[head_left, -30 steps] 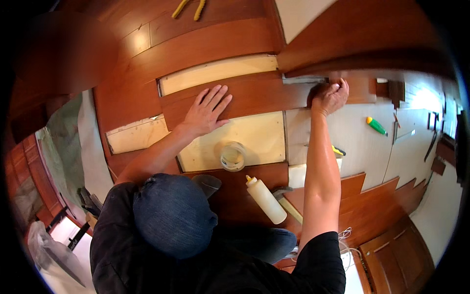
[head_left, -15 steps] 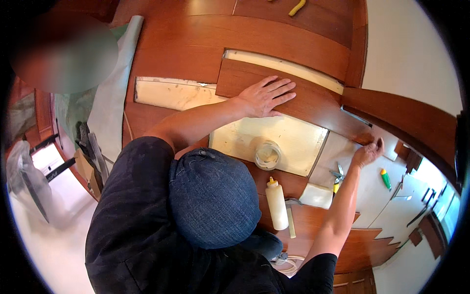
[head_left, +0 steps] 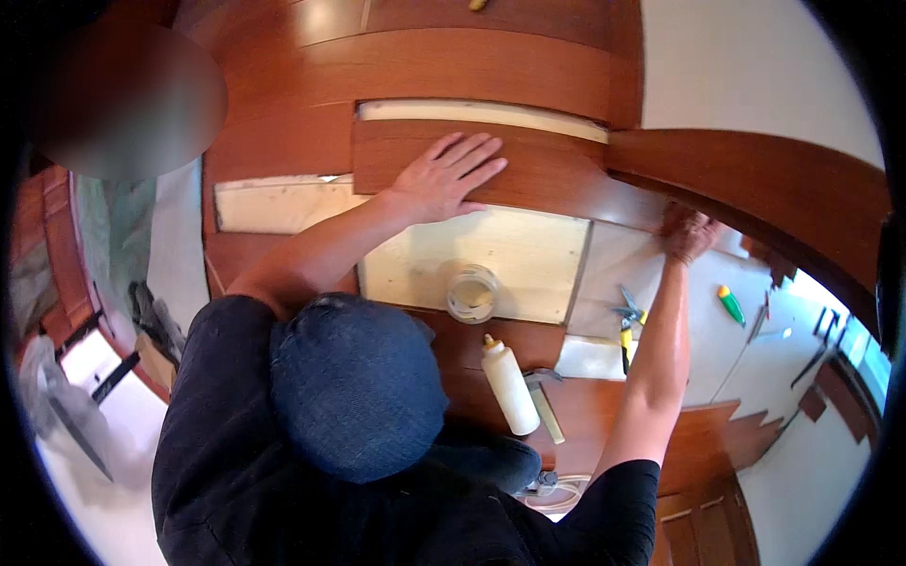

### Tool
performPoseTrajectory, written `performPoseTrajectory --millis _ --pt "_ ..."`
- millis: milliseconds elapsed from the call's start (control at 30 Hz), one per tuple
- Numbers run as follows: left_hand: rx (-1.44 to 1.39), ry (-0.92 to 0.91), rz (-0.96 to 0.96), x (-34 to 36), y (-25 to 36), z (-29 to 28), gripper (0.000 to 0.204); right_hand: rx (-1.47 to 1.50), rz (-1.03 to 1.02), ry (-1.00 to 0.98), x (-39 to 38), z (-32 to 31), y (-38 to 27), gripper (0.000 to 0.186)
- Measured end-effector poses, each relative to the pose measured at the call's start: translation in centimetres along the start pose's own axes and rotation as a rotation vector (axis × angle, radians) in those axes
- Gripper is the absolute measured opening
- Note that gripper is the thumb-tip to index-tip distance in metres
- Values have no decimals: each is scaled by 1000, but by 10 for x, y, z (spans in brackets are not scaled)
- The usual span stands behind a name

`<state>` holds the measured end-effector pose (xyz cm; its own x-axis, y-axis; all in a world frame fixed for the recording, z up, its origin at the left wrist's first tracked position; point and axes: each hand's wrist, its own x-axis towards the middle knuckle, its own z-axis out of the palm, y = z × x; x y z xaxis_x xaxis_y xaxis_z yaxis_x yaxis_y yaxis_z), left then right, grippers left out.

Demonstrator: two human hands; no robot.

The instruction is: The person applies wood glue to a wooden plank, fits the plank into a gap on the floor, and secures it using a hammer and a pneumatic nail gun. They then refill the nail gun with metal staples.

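Observation:
A reddish-brown floorboard lies across a gap in the wood floor, with pale underlay showing on both sides of it. My left hand rests flat on its left part, fingers spread. At its right end, beside a raised wooden piece, my right hand is closed around the board's edge; some fingers are hidden there. Bare pale underlay shows nearer to me. On it sits a round pale ring or tub; which one I cannot tell.
Close by are a white squeeze bottle, a hammer and yellow-handled pliers. Farther right lies a green-handled tool. A denim cap covers the lower middle of the view. Coiled hose lies low down.
The whole view has shifted, so the floor sits farther left. My right hand has moved in against the board's right end and its fingers have closed. The left hand stays flat on the board.

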<state>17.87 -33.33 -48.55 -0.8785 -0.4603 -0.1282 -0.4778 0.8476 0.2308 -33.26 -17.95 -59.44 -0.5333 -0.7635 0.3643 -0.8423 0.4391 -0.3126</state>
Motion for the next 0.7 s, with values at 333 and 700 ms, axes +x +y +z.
performPoseTrajectory --millis 333,700 --pt "-7 56 10 14 -8 -8 81 -85 -147 122 9 14 34 39" --pt "-6 71 -16 2 -13 -2 80 228 128 133 -10 -40 -96 25"
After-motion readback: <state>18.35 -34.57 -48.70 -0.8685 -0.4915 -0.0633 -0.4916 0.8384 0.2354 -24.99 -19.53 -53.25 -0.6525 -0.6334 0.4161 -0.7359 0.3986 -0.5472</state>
